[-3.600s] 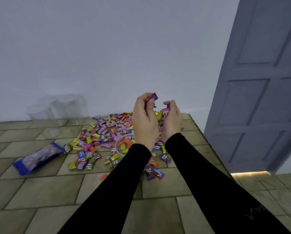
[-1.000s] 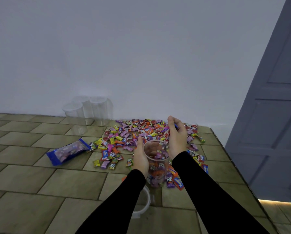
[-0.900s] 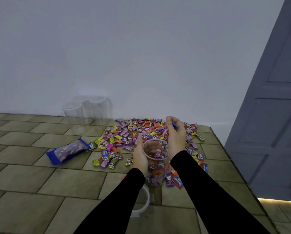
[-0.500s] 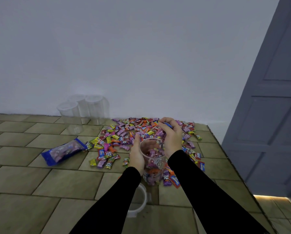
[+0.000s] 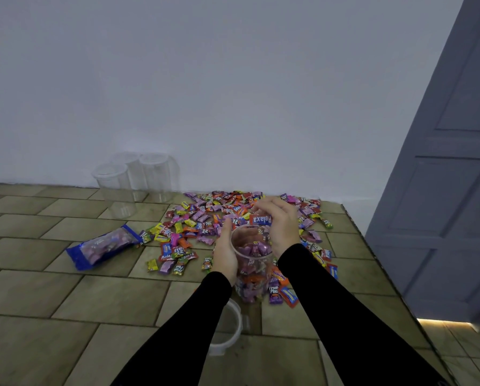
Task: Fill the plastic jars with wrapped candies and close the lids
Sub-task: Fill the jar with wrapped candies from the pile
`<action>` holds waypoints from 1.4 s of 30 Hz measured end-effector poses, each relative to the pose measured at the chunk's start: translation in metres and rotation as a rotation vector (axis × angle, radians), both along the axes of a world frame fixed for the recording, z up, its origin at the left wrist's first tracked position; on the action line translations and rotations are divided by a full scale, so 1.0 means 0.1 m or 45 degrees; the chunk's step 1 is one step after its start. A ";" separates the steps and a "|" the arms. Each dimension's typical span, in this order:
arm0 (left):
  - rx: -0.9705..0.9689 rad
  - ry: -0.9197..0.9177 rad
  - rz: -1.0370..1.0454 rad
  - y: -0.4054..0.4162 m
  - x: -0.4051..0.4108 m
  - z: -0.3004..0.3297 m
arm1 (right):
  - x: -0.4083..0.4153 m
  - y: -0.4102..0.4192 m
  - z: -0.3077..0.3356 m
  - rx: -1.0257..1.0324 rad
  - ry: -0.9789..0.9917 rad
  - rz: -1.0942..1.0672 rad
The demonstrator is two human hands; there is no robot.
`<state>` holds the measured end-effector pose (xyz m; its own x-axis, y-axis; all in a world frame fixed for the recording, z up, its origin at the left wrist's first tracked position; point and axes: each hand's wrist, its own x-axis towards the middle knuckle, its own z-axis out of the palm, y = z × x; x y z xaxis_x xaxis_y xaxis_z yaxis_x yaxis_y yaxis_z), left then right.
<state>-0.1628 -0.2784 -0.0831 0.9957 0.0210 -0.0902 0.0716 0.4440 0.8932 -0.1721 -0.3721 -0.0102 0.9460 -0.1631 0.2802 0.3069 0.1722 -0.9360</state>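
A clear plastic jar (image 5: pixel 251 270), partly full of wrapped candies, stands on the tiled counter. My left hand (image 5: pixel 225 253) grips its left side. My right hand (image 5: pixel 280 228) hovers over the jar's mouth and holds a red wrapped candy (image 5: pixel 261 219) in its fingers. A pile of colourful wrapped candies (image 5: pixel 205 218) spreads behind and around the jar. A clear lid (image 5: pixel 227 328) lies on the counter near me, partly hidden under my left sleeve.
Three empty clear jars (image 5: pixel 134 181) stand by the white wall at the back left. A blue candy bag (image 5: pixel 103 245) lies left of the pile. The counter's edge (image 5: pixel 372 260) runs along the right, with a grey door (image 5: pixel 450 190) beyond it.
My right hand has come back from the pile to above the jar's mouth with a red candy. The left hand keeps its hold on the jar.
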 end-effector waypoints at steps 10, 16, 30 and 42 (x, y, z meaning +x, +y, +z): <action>-0.017 0.015 0.013 0.00 -0.04 0.06 | 0.01 0.00 0.00 -0.069 -0.010 0.113; 0.196 0.003 -0.108 0.10 -0.07 0.11 | 0.03 -0.03 0.04 -0.058 -0.110 0.142; 1.187 -0.668 -0.041 -0.25 -0.18 1.06 | 0.05 -0.78 -0.54 -0.190 0.241 -0.321; 1.971 -0.424 -0.375 -1.15 -0.24 0.01 | 0.07 -1.34 -1.16 -1.097 0.484 -0.476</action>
